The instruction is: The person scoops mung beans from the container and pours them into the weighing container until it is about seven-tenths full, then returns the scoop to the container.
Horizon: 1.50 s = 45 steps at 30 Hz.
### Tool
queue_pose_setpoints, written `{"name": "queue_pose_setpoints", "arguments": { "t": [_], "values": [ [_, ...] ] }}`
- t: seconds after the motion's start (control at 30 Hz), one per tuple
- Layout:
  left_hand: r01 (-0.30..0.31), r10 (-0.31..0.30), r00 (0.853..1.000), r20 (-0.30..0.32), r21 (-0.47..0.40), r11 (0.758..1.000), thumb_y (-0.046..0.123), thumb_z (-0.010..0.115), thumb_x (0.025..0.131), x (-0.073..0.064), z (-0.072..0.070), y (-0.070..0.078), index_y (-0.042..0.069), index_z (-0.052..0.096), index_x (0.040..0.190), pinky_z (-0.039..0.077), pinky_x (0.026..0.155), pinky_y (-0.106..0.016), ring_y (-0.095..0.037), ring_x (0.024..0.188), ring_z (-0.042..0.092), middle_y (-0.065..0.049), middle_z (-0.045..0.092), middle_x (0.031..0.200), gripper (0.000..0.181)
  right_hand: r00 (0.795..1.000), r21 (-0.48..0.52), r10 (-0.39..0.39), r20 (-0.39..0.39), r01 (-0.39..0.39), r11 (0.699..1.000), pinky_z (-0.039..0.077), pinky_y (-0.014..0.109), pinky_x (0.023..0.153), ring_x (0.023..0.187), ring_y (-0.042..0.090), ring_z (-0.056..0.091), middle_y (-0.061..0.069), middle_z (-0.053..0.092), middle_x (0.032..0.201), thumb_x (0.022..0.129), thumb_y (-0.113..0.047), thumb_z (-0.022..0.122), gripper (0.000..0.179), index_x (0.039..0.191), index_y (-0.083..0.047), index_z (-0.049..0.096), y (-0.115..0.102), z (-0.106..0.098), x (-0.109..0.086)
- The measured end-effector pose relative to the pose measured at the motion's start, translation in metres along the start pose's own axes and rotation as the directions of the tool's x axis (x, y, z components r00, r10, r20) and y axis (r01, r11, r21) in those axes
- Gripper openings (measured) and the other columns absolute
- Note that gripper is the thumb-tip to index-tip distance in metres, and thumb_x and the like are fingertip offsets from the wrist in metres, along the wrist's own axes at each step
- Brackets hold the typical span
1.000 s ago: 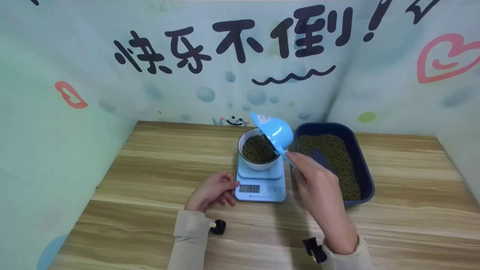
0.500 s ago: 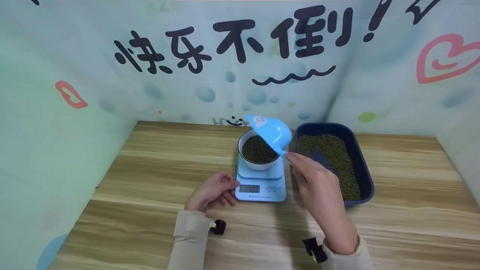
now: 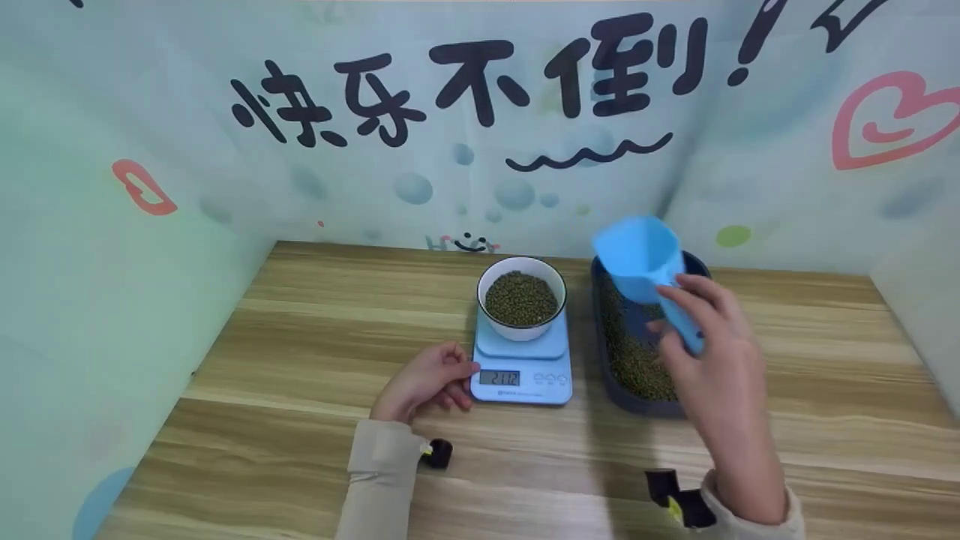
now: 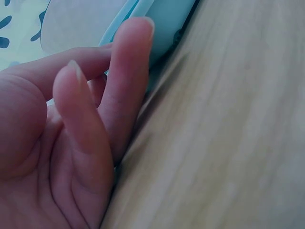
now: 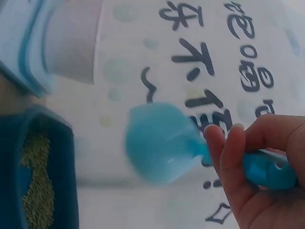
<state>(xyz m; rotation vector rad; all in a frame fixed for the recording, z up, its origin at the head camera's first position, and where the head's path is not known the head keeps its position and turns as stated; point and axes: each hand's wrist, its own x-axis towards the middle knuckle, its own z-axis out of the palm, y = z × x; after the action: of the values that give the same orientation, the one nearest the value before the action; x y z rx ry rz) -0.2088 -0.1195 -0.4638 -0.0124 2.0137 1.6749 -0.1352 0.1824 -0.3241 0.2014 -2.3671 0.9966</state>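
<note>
My right hand [image 3: 724, 360] holds a blue scoop [image 3: 637, 259] by its handle, over the navy tub [image 3: 604, 352]. The scoop's bowl looks empty in the head view, and only its outside shows in the right wrist view. A white dark-rimmed bowl [image 3: 521, 330] with small green beans [image 3: 521, 298] stands on a light-blue kitchen scale [image 3: 525, 394], whose display reads 2112, decimal point unclear. My left hand [image 3: 424, 379] pinches the scale's left edge between thumb and a finger. In the left wrist view its other fingers [image 4: 128, 76] are loosely bent beside the scale.
More green beans [image 3: 637, 371] lie in the tub, with part of its floor showing. The tub stands just right of the scale on a wooden table [image 3: 300, 322]. A printed cloth backdrop [image 3: 337, 195] rises along the table's back edge, and another side panel [image 3: 90, 300] stands left.
The scoop has moved from over the bowl to over the tub and turned from tipped down to mouth upward. The display rose from 1933 through 2080 to 2112. My left hand stayed put.
</note>
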Motion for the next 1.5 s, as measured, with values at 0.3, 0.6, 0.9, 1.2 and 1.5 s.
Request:
{"name": "queue_pose_setpoints", "arguments": {
  "t": [0.3, 0.6, 0.9, 1.2, 1.5],
  "values": [
    [0.004, -0.004, 1.0, -0.002, 0.016, 1.0, 0.028, 0.062, 0.084, 0.0, 0.0, 0.002, 0.006, 0.048, 0.089, 0.045, 0.044, -0.024, -0.024, 0.06, 0.064, -0.014, 0.062, 0.075, 0.026, 0.975, 0.129, 0.203, 0.087, -0.213, 0.968, 0.048, 0.015, 0.061, 0.077, 0.002, 0.062, 0.005, 0.063, 0.105, 0.085, -0.014, 0.061, 0.031, 0.115, -0.015, 0.059, 0.007, -0.037, -0.003],
    [0.003, -0.003, 1.0, 0.002, 0.028, 1.0, 0.028, 0.061, 0.084, 0.0, 0.0, 0.002, 0.006, 0.049, 0.09, 0.046, 0.045, -0.025, -0.025, 0.061, 0.064, -0.014, 0.062, 0.076, 0.026, 0.952, 0.389, 0.279, 0.13, -0.307, 0.868, 0.05, 0.025, 0.07, 0.083, 0.017, 0.065, 0.011, 0.06, 0.108, 0.083, -0.011, 0.062, 0.04, 0.121, -0.006, 0.052, 0.012, -0.055, -0.006],
    [-0.019, 0.019, 1.0, 0.016, -0.009, 1.0, 0.025, 0.062, 0.084, 0.002, 0.0, -0.001, 0.005, 0.046, 0.088, 0.043, 0.041, -0.023, -0.025, 0.058, 0.064, -0.013, 0.06, 0.073, 0.026, 0.948, 0.326, 0.315, 0.047, -0.312, 0.892, 0.052, 0.025, 0.06, 0.064, 0.019, 0.065, 0.012, 0.059, 0.097, 0.085, -0.015, 0.061, 0.059, 0.136, -0.022, 0.034, 0.012, -0.058, -0.006],
    [-0.009, 0.009, 1.0, 0.014, 0.011, 1.0, 0.028, 0.061, 0.084, 0.0, 0.0, 0.0, 0.006, 0.048, 0.089, 0.045, 0.044, -0.024, -0.025, 0.061, 0.064, -0.013, 0.061, 0.076, 0.026, 0.945, 0.108, 0.249, 0.209, -0.276, 0.955, 0.051, 0.022, 0.059, 0.069, 0.014, 0.065, 0.008, 0.06, 0.105, 0.09, -0.031, 0.051, 0.052, 0.138, -0.024, 0.031, 0.025, -0.041, -0.002],
    [-0.012, 0.012, 1.0, 0.015, 0.022, 1.0, 0.028, 0.061, 0.085, 0.001, -0.001, -0.001, 0.006, 0.048, 0.089, 0.044, 0.044, -0.024, -0.026, 0.061, 0.064, -0.013, 0.062, 0.076, 0.025, 0.915, -0.019, 0.242, 0.323, -0.249, 0.968, 0.046, 0.014, 0.062, 0.079, 0.004, 0.063, 0.0, 0.06, 0.115, 0.085, -0.04, 0.057, 0.045, 0.126, -0.022, 0.051, 0.032, -0.043, -0.004]
  ]
}}
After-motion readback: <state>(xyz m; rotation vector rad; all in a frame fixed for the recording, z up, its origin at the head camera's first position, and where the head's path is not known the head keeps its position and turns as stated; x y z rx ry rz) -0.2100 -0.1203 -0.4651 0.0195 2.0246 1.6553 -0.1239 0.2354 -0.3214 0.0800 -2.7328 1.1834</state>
